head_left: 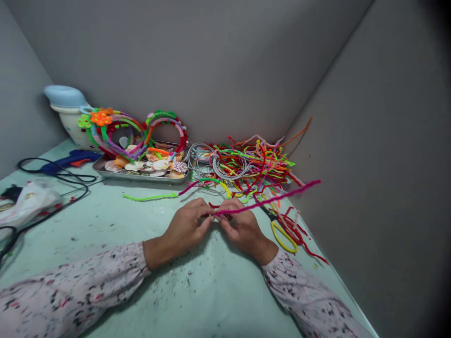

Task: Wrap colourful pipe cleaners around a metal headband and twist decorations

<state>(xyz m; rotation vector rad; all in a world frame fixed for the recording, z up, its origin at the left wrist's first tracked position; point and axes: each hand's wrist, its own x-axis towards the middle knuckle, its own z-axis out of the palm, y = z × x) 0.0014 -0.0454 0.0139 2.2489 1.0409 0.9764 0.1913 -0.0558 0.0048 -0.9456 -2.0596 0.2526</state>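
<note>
Reaching over the pale green table, two arms are covered by thin, speckled sleeves. The end of a fuzzy pink stem is pinched between the left hand's thumb and finger, and the right hand's fingertips are closed on it just beside them. The rest is held out to the right, across the right hand. Past that hand, scissors with smooth yellow loops are partly hidden by bendy stems. A long green stem is laid in front of a metal tray, which is filled with shells. Round, furry hoops are propped over it. Gray wire is coiled by a messy pile.
</note>
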